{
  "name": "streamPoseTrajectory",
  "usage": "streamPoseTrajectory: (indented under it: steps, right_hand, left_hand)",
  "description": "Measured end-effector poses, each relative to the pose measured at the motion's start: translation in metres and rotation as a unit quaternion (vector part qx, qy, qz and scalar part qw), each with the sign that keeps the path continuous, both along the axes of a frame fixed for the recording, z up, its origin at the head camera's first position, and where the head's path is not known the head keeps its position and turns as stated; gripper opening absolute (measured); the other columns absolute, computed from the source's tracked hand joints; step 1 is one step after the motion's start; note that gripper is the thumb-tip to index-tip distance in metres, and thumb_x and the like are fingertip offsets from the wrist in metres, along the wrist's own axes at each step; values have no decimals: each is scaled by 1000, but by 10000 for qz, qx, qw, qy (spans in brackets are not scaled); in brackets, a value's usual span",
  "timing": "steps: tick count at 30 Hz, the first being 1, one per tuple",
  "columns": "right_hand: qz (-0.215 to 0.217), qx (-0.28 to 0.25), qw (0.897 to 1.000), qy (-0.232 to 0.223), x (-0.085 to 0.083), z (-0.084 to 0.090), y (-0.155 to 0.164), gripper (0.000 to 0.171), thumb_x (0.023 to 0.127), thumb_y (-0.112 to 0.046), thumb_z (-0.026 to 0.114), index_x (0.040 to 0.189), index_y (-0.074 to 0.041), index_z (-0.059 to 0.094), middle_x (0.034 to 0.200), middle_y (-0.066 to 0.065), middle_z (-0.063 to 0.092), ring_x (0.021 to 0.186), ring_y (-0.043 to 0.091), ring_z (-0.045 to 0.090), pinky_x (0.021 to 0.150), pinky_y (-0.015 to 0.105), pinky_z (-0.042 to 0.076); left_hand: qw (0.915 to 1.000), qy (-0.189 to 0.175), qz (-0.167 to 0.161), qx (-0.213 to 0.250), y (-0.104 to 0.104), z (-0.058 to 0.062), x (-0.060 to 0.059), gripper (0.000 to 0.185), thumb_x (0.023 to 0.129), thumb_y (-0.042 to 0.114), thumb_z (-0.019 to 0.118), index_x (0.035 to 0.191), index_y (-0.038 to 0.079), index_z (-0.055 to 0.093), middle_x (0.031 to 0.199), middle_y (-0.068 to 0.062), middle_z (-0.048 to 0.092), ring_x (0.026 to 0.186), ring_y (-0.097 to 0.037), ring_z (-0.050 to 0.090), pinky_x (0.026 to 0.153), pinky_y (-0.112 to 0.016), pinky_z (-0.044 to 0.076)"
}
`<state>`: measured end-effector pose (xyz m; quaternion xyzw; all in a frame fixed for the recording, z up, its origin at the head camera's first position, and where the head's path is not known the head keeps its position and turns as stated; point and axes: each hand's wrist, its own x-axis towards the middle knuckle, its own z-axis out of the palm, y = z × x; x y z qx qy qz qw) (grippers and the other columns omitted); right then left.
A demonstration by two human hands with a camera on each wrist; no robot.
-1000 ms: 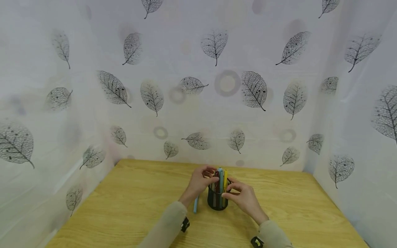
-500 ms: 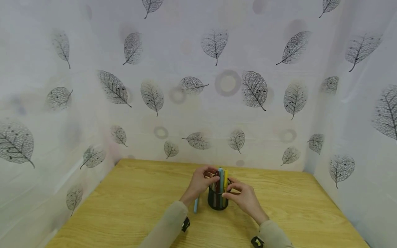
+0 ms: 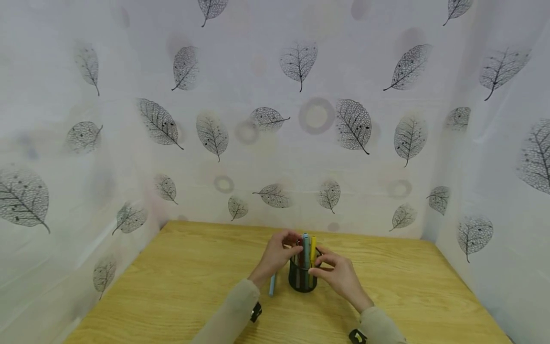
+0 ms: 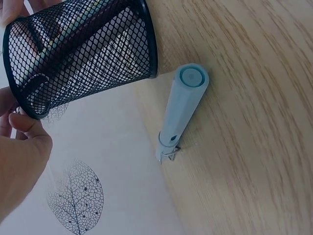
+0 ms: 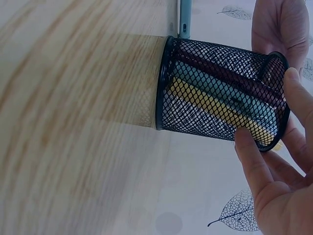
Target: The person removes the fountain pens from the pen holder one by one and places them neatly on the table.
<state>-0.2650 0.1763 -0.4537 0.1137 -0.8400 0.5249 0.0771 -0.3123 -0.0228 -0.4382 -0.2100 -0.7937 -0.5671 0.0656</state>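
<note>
A black mesh pen holder (image 3: 302, 279) stands upright on the table, with several pens in it. Among them are a yellow pen (image 3: 313, 248), a light blue one (image 3: 306, 251) and a dark red item. My left hand (image 3: 276, 252) holds the holder's left side at the rim (image 4: 36, 113), thumb and fingers close together there. From the right, my right hand (image 3: 339, 273) grips the holder, its thumb against the mesh (image 5: 210, 98). Another light blue pen with a metal clip (image 4: 183, 105) lies on the table left of the holder, touched by neither hand.
The wood-grain table (image 3: 193, 286) ends at a pale curtain (image 3: 266, 162) printed with leaves, behind and on both sides. Black wrist straps (image 3: 256, 311) sit at both sleeves.
Both hands keep their hold on the pen holder, and the loose pen stays where it was. Only a very slight shift of the whole head view shows.
</note>
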Motion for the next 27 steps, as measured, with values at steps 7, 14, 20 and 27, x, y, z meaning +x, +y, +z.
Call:
streamPoseTrajectory:
  steps: [7, 14, 20, 27]
  right_hand:
    - [22, -26, 10000, -17, 2, 4, 1, 14, 78, -17, 82, 80, -13, 69, 142, 16, 54, 128, 37, 54, 80, 28, 60]
    - [84, -14, 10000, 36, 1, 5, 2, 14, 79, -17, 82, 81, -12, 69, 143, 17, 53, 128, 38, 53, 81, 28, 60]
    - [25, 45, 10000, 86, 0, 4, 4, 14, 78, -17, 82, 81, -14, 69, 143, 17, 53, 128, 37, 53, 80, 27, 60]
    - [80, -36, 10000, -15, 0, 1, 1, 14, 79, -17, 82, 80, -13, 68, 143, 16, 54, 128, 36, 54, 81, 27, 59]
  left_hand:
    - [9998, 9, -76, 163, 1, -2, 1, 24, 88, 11, 73, 111, 15, 69, 106, -4, 70, 94, -17, 64, 75, -26, 53]
    - [9991, 100, -158, 382, 1, -4, 0, 29, 87, 9, 74, 115, 14, 68, 107, -7, 72, 95, -22, 66, 71, -24, 52]
    - [9982, 344, -313, 376, 0, -6, 0, 31, 88, 7, 73, 117, 13, 68, 109, -9, 72, 97, -26, 69, 69, -23, 55]
    - [9981, 469, -229, 329, -4, -10, 1, 28, 88, 7, 71, 115, 14, 69, 110, -7, 73, 96, -20, 70, 70, -23, 56]
